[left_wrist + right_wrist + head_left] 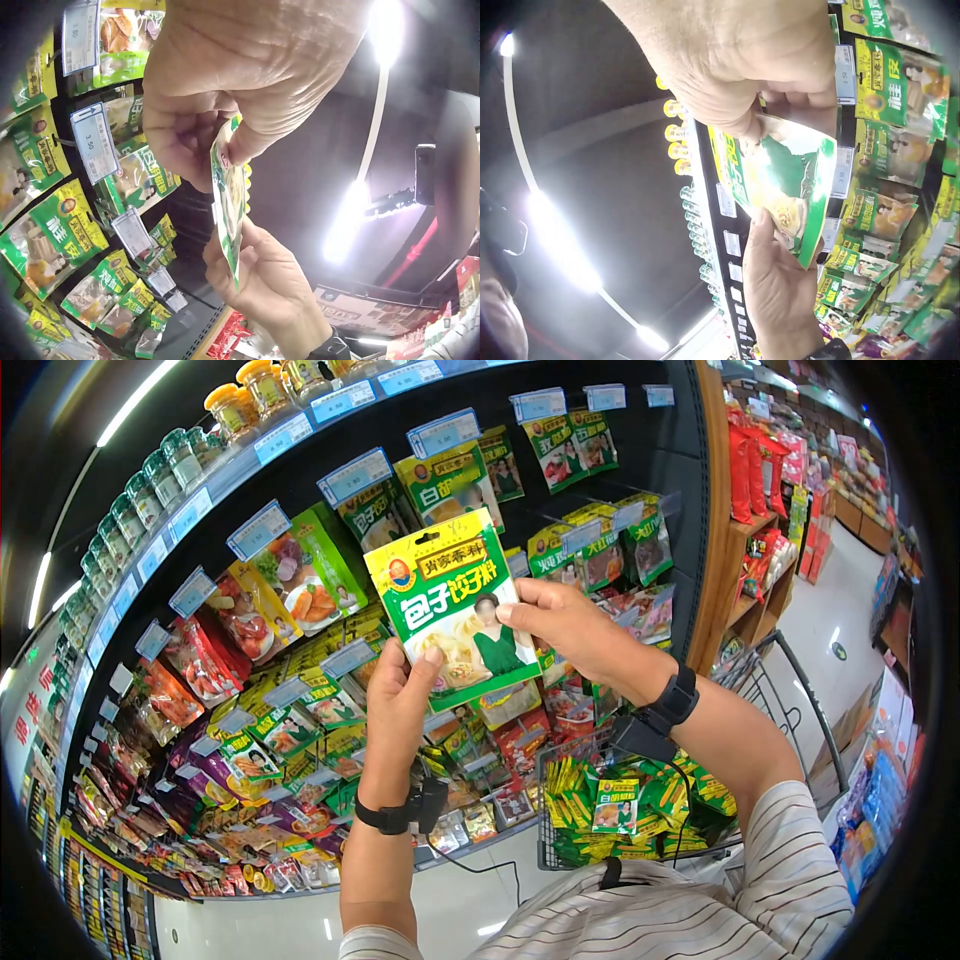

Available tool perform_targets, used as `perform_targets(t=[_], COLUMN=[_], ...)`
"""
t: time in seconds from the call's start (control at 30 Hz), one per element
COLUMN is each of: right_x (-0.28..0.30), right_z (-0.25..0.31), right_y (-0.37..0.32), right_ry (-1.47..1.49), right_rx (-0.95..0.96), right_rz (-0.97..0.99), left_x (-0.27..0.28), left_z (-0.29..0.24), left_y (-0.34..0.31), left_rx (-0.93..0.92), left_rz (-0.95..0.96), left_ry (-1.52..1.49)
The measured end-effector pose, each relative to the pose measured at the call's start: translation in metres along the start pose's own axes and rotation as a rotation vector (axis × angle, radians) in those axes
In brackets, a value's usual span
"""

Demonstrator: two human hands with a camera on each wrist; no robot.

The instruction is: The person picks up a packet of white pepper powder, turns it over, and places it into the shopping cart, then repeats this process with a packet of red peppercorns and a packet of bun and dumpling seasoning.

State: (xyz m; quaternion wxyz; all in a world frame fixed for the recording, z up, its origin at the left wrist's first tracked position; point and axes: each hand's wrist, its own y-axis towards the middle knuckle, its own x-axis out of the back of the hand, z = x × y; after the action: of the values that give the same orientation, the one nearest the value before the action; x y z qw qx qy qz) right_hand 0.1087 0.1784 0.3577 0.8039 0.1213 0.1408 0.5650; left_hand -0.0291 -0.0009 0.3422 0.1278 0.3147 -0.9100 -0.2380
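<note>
A green and yellow seasoning packet (475, 645) with Chinese lettering and a hang hole is held upright, its printed front towards the head camera. My left hand (398, 695) pinches its lower left edge, thumb on the front. On the opposite side my right hand (575, 628) grips the right edge, thumb also over the front. The left wrist view shows the packet (231, 195) nearly edge-on between both hands. In the right wrist view glare whitens part of the packet (787, 172), and the fingers behind it are mostly hidden.
Hanging seasoning packets (590, 550) fill the dark shelf rack ahead, under blue-edged price tags (445, 432). Jars (180, 455) line the top shelf. A shopping cart (790, 690) stands at lower right, its basket piled with green and yellow packets (615, 805). An aisle (850, 620) runs along the right.
</note>
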Motion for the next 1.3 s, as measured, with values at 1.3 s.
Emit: perform_targets(t=[1.3], right_x=[-0.109], right_z=[-0.029], right_y=[-0.092], right_ry=[-0.978], right_rx=[0.645], right_rz=[0.183], left_x=[-0.030], left_z=[0.056], left_y=[-0.071], left_rx=[0.184], left_rz=[0.310], left_ry=[-1.323])
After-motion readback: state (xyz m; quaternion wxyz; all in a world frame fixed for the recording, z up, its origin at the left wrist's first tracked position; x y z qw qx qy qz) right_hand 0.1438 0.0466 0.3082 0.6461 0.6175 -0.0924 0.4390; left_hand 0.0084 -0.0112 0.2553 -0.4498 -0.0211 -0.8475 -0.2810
